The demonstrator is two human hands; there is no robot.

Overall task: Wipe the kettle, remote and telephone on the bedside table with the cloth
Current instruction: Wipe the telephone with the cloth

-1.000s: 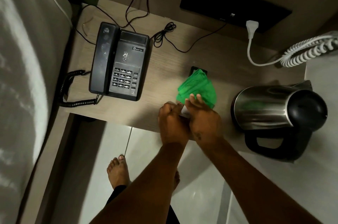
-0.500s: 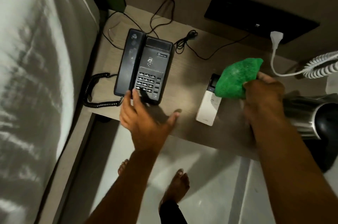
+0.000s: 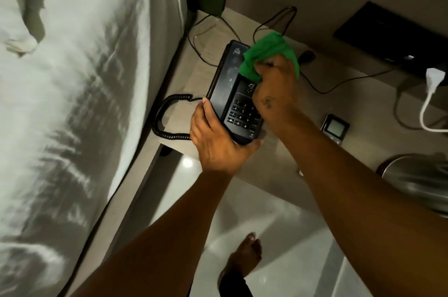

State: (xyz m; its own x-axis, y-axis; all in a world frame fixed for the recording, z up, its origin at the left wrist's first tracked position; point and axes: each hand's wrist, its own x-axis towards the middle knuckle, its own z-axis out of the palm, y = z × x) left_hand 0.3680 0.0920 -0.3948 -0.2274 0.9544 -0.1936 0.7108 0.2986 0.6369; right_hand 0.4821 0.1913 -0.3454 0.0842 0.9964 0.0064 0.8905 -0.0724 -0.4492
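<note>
The black telephone (image 3: 226,88) sits on the wooden bedside table (image 3: 291,161), handset on its cradle. My left hand (image 3: 215,141) grips the telephone's near end, thumb on the left side, fingers under the front corner. My right hand (image 3: 276,88) is shut on the green cloth (image 3: 266,54) and presses it on the telephone's upper part, above the keypad. The remote (image 3: 335,128) lies to the right, mostly hidden behind my right forearm. The steel kettle (image 3: 419,180) shows at the right edge, cut off by the frame.
A bed with white bedding (image 3: 84,103) runs along the left. The coiled handset cord (image 3: 167,117) hangs over the table's left edge. Thin black cables (image 3: 322,88) and a white plug with cord (image 3: 434,78) lie at the back by a black wall panel (image 3: 392,35). My bare foot (image 3: 244,258) is on the tiled floor.
My right hand carried the cloth left from above the remote onto the telephone. My left hand went from hovering near the telephone to gripping its near end. The view shifted left.
</note>
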